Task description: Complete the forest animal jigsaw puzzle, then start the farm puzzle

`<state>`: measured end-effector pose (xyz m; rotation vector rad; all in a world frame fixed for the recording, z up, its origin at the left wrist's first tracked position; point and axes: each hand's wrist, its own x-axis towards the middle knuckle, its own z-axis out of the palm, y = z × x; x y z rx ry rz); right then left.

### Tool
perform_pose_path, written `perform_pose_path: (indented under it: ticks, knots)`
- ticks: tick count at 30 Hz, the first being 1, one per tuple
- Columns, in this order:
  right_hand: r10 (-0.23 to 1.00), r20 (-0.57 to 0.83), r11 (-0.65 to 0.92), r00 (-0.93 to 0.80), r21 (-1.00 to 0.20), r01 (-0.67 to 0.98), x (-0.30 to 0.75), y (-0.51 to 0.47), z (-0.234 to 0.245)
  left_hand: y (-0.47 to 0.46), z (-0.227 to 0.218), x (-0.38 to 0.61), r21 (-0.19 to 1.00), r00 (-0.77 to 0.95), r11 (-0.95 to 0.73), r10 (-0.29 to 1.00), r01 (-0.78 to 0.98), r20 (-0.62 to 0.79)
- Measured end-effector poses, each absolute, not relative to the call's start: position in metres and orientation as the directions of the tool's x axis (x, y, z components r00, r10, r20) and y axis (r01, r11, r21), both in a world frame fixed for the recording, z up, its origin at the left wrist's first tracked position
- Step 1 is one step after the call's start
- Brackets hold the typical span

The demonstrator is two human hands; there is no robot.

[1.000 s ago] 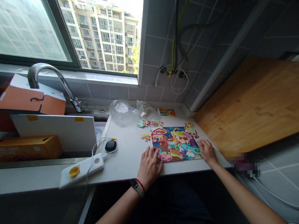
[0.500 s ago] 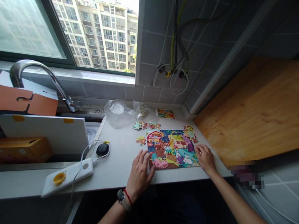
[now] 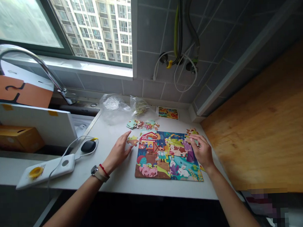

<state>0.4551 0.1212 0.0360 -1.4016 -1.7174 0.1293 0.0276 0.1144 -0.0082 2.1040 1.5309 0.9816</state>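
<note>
Fingers (image 3: 124,137) apart on left hand (image 3: 118,151); right hand (image 3: 202,153), can't tell.
One puzzle (image 3: 165,156), long axis left-right, top toward wall (image 3: 152,89).

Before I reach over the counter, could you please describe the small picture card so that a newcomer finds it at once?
On the white counter, look to the back, near the tiled wall. There, right of the clear plastic bags, lies the small picture card. It is a flat rectangle with a pale border, smaller than the puzzle, and without the knobbed edges of the loose pieces.
</note>
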Motion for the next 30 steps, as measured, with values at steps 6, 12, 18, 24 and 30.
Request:
perform_pose_path:
  ticks: [6, 12, 18, 24, 30]
  knots:
    - [0.816, 0.567, 0.509, -0.112, -0.613, 0.604, 0.421, 0.151, 0.049, 0.112, -0.012, 0.030, 0.598, 0.130, -0.288, 0.947, 0.748, 0.294]
    - [0.810, 0.565, 0.554, -0.158, -0.647, 0.523, 0.411, 0.145, 0.035, 0.122, 0.004, 0.023, 0.638, 0.047, -0.170, 0.978, 0.751, 0.205]
    - [0.865, 0.478, 0.483, -0.151, -0.713, 0.509, 0.414, 0.135, 0.037, 0.145, 0.042, 0.023, 0.707, 0.105, -0.073, 0.994, 0.703, -0.002]
    - [0.890, 0.421, 0.451, -0.175, -0.754, 0.477, 0.414, 0.134, 0.040, 0.163, 0.065, 0.079, 0.938, 0.126, 0.010, 0.990, 0.346, -0.057]
    - [0.909, 0.343, 0.416, -0.237, -0.788, 0.453, 0.410, 0.136, 0.025, 0.176, 0.040, 0.158, 0.961, 0.176, -0.030, 0.984, 0.274, -0.019]
